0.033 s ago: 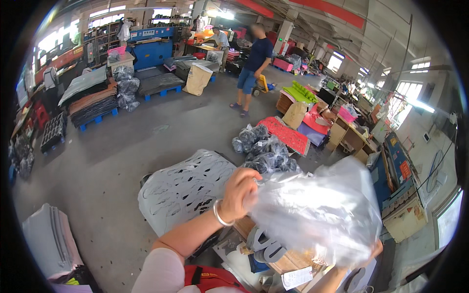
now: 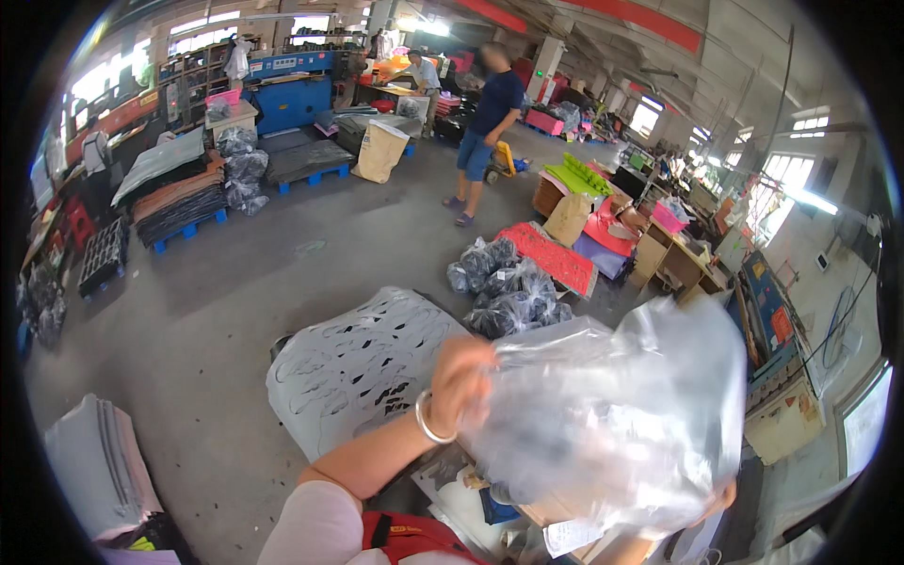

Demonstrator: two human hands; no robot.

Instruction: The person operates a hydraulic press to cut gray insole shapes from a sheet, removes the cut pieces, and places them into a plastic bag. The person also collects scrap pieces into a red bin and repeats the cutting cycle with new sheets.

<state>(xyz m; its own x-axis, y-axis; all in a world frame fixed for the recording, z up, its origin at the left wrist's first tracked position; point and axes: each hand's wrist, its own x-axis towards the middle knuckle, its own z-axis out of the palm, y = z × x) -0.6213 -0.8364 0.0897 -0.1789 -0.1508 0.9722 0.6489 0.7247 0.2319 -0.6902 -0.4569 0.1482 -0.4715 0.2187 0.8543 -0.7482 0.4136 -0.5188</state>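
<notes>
Left hand point(image 2: 458, 384): fingers look clamped on the upper left edge of a large, clear, crinkled plastic bag point(image 2: 612, 424), though blur softens them. Right hand point(image 2: 723, 497) is at the bag's lower right, mostly behind film; I can't tell how its fingers close. I read the step as handling the bag, held out between both hands. Next move calls, I'd judge, for a firm left pinch and a steady right side, since thin film slips easily. Pose: my left forearm point(image 2: 377, 461) angles up and right, silvery-white round bangle point(image 2: 428, 424) at the wrist; right forearm point(image 2: 636, 551) barely shows. Bag is above a brown wooden surface point(image 2: 537, 513); white paper slip point(image 2: 572, 537) shows below it. Pale grey cut-out sheet point(image 2: 325, 353) lies beyond my left forearm.
</notes>
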